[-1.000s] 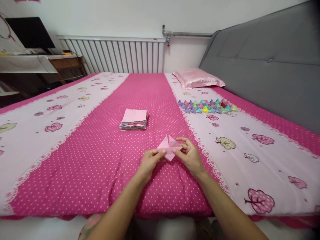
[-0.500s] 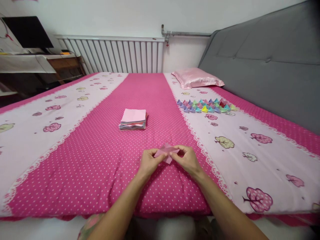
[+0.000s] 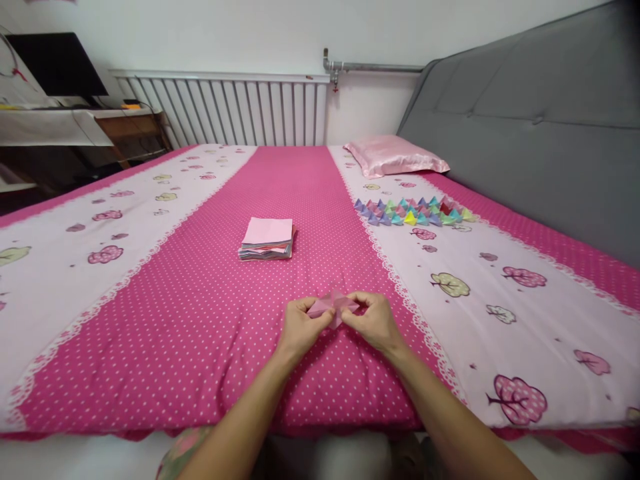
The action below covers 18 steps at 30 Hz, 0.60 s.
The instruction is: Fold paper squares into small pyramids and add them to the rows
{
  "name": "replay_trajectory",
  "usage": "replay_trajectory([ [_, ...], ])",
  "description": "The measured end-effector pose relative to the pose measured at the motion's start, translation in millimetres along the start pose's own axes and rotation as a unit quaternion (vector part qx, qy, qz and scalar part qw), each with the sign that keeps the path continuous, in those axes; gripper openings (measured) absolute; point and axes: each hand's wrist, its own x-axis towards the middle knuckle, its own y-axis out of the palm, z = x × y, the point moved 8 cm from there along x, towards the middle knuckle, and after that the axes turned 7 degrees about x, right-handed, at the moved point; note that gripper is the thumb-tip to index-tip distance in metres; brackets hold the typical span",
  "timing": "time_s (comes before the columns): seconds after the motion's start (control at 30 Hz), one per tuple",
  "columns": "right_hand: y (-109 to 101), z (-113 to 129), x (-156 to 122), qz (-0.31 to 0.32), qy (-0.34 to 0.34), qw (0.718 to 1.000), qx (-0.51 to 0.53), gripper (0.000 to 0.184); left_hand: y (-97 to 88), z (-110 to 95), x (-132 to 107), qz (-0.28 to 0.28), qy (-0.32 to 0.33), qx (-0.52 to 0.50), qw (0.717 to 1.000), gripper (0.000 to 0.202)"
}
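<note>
Between my two hands is a folded pink origami paper (image 3: pixel 336 303), its points spreading outward, held just above the bed's dotted pink cover. My left hand (image 3: pixel 303 327) pinches its left side, thumb on the near face and fingers behind. On the other side my right hand (image 3: pixel 373 321) grips it the same way, the two thumbs close together near the middle. Beyond the hands, to the left, lies a stack of square paper sheets (image 3: pixel 267 239), a pink one on top. Several small folded paper pieces (image 3: pixel 410 212) in many colours stand in rows to the right.
The bed cover (image 3: pixel 165 320) has a dotted pink middle and pale printed sides. A pink pillow (image 3: pixel 397 155) lies at the far right, by a grey padded headboard (image 3: pixel 540 127). A radiator (image 3: pixel 225 110) runs along the wall; a monitor (image 3: pixel 57 65) stands on a desk at left.
The paper's points have shifted slightly between my fingers, the near and far tips looking flatter. Both hands keep nearly the same place and hold.
</note>
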Motion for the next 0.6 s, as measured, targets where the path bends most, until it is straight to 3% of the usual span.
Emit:
replay_trajectory([
  [0.37, -11, -2, 2, -0.012, 0.008, 1.0, 0.026, 0.009, -4.9, -5, 0, -0.012, 0.005, 0.0, 1.0, 0.024],
  [0.6, -23, -11, 6, -0.023, 0.029, 0.998, 0.043, 0.01, -8.5, -3, -1, -0.029, -0.03, -0.035, 0.999, 0.019],
])
